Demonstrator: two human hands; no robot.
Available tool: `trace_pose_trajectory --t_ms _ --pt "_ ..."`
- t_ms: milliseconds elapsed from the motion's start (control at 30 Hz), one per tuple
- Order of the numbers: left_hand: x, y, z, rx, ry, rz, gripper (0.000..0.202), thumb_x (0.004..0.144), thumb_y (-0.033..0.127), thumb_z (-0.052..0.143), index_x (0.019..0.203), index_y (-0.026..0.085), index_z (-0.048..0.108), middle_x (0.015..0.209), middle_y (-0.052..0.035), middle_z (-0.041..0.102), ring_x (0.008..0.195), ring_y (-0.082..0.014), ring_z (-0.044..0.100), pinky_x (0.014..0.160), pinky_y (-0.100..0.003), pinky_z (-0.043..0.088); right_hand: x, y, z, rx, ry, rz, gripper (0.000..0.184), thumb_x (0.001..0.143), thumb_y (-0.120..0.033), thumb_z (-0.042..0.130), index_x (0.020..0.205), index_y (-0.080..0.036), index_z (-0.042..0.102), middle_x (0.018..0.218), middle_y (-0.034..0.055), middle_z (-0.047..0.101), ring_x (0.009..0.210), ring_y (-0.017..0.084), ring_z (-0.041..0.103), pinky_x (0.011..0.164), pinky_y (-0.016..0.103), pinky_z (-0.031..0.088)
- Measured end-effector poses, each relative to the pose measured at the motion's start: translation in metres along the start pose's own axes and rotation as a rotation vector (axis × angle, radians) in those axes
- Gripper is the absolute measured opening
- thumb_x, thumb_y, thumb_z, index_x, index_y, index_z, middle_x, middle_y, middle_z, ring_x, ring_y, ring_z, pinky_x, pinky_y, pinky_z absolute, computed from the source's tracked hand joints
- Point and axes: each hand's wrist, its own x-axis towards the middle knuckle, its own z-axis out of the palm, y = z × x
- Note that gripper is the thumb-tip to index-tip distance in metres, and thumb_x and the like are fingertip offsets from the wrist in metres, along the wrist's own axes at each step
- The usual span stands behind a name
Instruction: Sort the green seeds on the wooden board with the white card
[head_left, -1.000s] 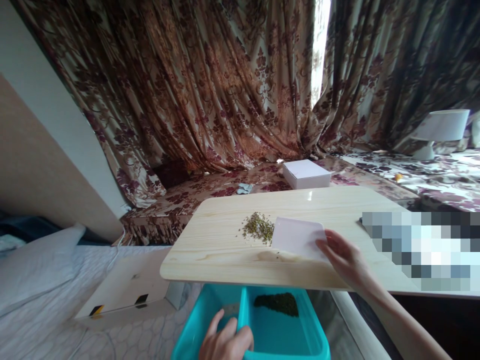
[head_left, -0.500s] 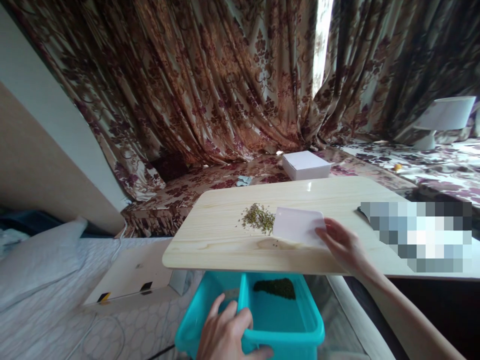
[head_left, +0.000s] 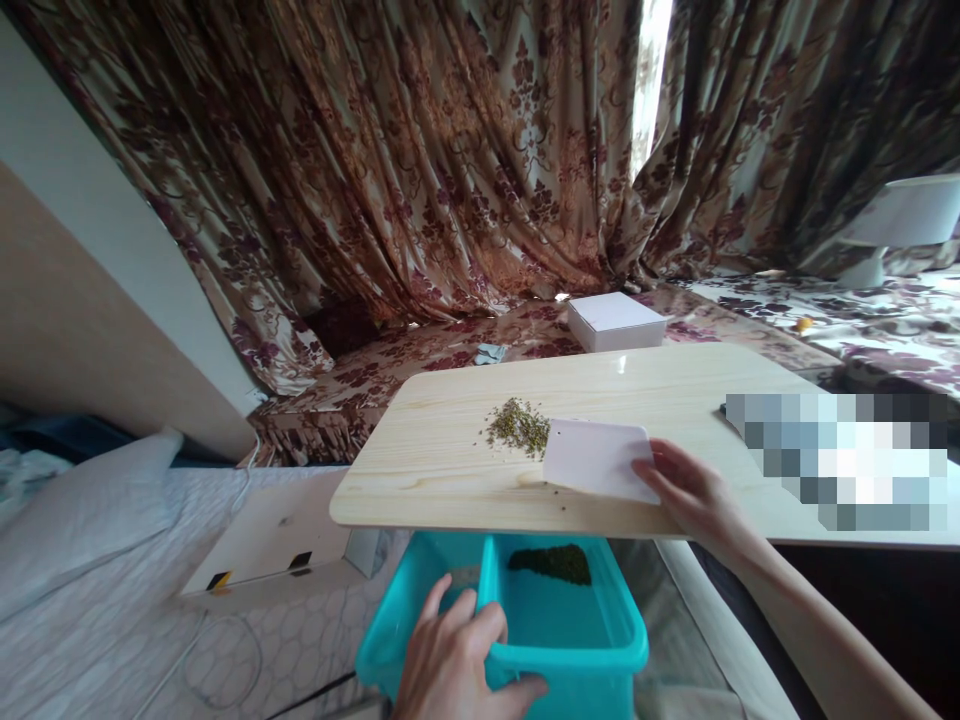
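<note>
On the table (head_left: 420, 490), left of the right hand (head_left: 694, 488): loose pile (head_left: 517, 425) of olive-brown grains, scattered thin at its edges. Right hand has the white sheet (head_left: 596, 460) pinched at its right end. Sheet's left edge is up against the pile; one dark speck sits on the sheet near its far left corner, and a couple of stray grains lie on the table by its near side.

Below the table's near edge: teal bin (head_left: 566, 658), split by a divider (head_left: 490, 575). Right compartment has a dark green heap (head_left: 555, 564) toward the far end. Left hand (head_left: 454, 650) is over the front rim at the divider, fingers spread, thumb outside the front wall. Palm hides the contact, so can't tell if it's clamped on or just resting. Hands well apart.

Around: white box (head_left: 615, 320) past the table's far edge, small cloth (head_left: 491, 353) left of it, lamp (head_left: 911, 212) far right, carton (head_left: 262, 540) on the bed (head_left: 97, 640) left of the bin, patterned curtains (head_left: 450, 150) behind.
</note>
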Motion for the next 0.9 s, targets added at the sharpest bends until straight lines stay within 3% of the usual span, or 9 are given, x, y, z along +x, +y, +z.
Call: trace_pose_trajectory --t_ms 267,400,567,700,767,900 --pt "-0.001 0.001 -0.002 -0.032 0.009 -0.012 0.033 0.057 0.028 0.085 0.068 0.022 0.055 0.070 0.0047 0.054 0.080 -0.0223 0.063 0.102 -0.052 0.037 -0.021 -0.003 -0.001 0.109 -0.153 0.074 0.043 0.065 -0.059 0.071 0.084 -0.020 0.068 0.081 0.0075 0.075 0.076 0.024 0.070 0.062 0.030 0.057" --pt "-0.001 -0.002 0.001 -0.042 0.002 0.005 0.033 0.059 0.033 0.085 0.068 0.023 0.056 0.070 0.0049 0.055 0.076 -0.0218 0.063 0.101 -0.054 0.038 -0.020 -0.013 -0.011 0.121 -0.020 0.096 0.043 0.059 -0.057 0.076 0.083 -0.022 0.069 0.081 0.0068 0.076 0.080 0.025 0.070 0.068 0.031 0.058" --pt "0.005 -0.004 0.014 -0.021 -0.051 0.196 0.033 0.062 0.045 0.082 0.072 0.025 0.058 0.069 0.0050 0.054 0.066 -0.0199 0.061 0.100 -0.056 0.040 -0.003 -0.013 -0.031 0.091 0.139 0.085 0.038 0.055 -0.052 0.078 0.078 -0.024 0.067 0.077 0.0057 0.076 0.074 0.025 0.071 0.066 0.033 0.058" --pt "0.011 0.003 0.024 0.000 -0.037 0.298 0.012 0.073 0.022 0.067 0.072 0.026 0.055 0.066 0.0062 0.049 0.060 -0.0158 0.059 0.104 -0.048 0.038 0.011 -0.008 -0.037 0.027 0.184 0.074 0.033 0.059 -0.045 0.074 0.081 -0.023 0.066 0.077 0.0064 0.076 0.075 0.026 0.072 0.066 0.034 0.058" --pt "0.013 0.006 0.028 0.010 -0.030 0.326 0.016 0.072 0.012 0.060 0.071 0.027 0.055 0.064 0.0066 0.047 0.058 -0.0145 0.057 0.105 -0.044 0.038 0.015 -0.006 -0.035 0.023 0.161 0.071 0.030 0.061 -0.042 0.072 0.083 -0.022 0.065 0.077 0.0072 0.076 0.076 0.026 0.072 0.066 0.034 0.058" --pt "0.014 0.005 0.037 0.067 0.005 0.338 0.012 0.072 0.019 0.064 0.071 0.028 0.056 0.062 0.0056 0.049 0.055 -0.0154 0.056 0.103 -0.044 0.039 0.020 0.000 -0.026 0.040 0.124 0.056 0.025 0.064 -0.041 0.070 0.081 -0.023 0.064 0.076 0.0068 0.076 0.073 0.025 0.072 0.062 0.033 0.057"
